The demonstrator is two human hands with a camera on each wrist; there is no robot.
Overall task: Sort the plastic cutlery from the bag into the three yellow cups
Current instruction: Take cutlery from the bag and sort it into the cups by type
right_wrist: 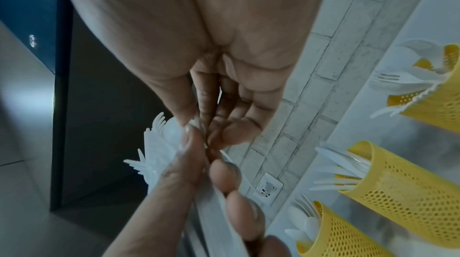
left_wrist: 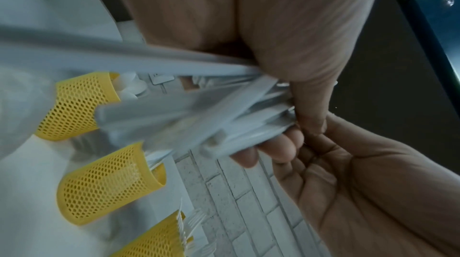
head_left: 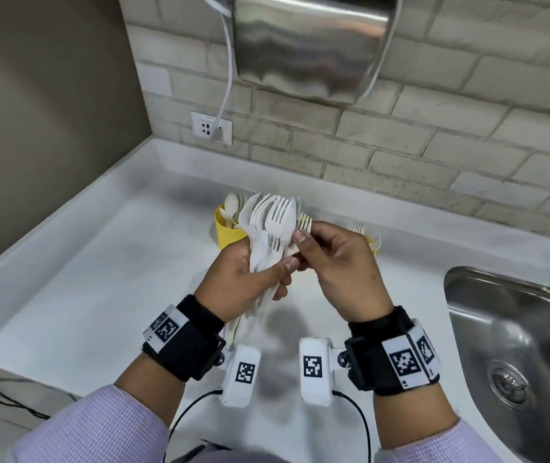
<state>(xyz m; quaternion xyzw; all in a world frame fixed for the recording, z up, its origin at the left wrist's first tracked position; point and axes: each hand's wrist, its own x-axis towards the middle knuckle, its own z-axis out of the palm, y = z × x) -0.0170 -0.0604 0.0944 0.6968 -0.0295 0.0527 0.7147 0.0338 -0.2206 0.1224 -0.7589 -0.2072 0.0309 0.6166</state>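
My left hand grips a fanned bundle of white plastic cutlery, mostly forks with a few knives, above the counter. My right hand pinches one fork at the bundle's right edge between thumb and fingers. Behind the hands stand yellow mesh cups: the left cup holds spoons, the right cup holds forks, and the middle one is hidden. In the right wrist view all three show: the fork cup, the knife cup and the spoon cup. No bag is in view.
The white counter meets a brick-tiled wall with a socket and a steel hand dryer above. A steel sink lies at the right. Wrist camera cables hang below my hands.
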